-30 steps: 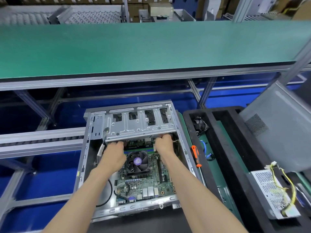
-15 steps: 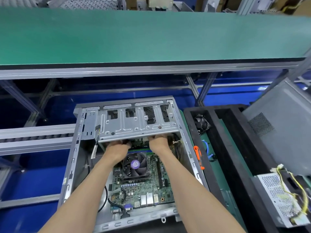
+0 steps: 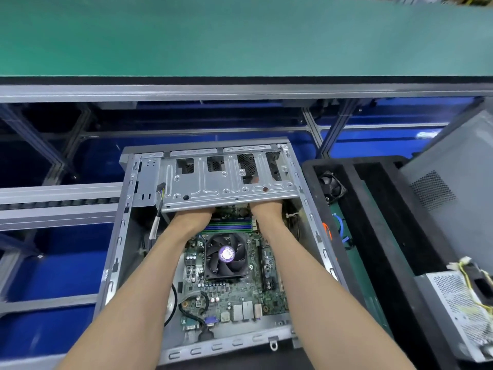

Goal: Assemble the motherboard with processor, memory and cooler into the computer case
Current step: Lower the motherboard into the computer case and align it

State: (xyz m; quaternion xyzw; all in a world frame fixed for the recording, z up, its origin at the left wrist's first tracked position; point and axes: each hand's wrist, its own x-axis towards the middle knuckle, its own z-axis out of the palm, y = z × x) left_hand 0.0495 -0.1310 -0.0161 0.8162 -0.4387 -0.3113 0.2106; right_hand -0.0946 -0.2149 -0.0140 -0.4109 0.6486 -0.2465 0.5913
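Computer case (image 3: 125,236) lies open side up in front of the person, near edge at the bottom of view. Motherboard (image 3: 234,292) sits flat inside it, rear ports toward the near edge. Cooler (image 3: 226,255), black fan with a purple hub sticker, is mounted mid-board. Memory (image 3: 229,227) sticks sit in their slots just beyond the cooler, between the two wrists.

Both arms reach into the case from below. Left hand (image 3: 192,216) and right hand (image 3: 266,209) go under the near edge of the metal drive cage (image 3: 229,182) that spans the far end of the case. Only wrists and backs of hands show; fingers are hidden under the cage, so cannot tell how far either hand is open or what it holds. A bit of skin shows through a cage cut-out above the right hand.

A cable (image 3: 156,217) hangs down inside the left wall of the case.

Right of the case: black foam tray (image 3: 373,236) holding a small fan (image 3: 332,184), an orange-handled tool (image 3: 326,231), partly hidden by the case wall, and a blue cable (image 3: 342,231). Farther right, a grey side panel (image 3: 453,198) leans up, and a power supply (image 3: 458,311) with yellow wires sits at the lower right. Green conveyor belt (image 3: 240,36) runs across the top of view.
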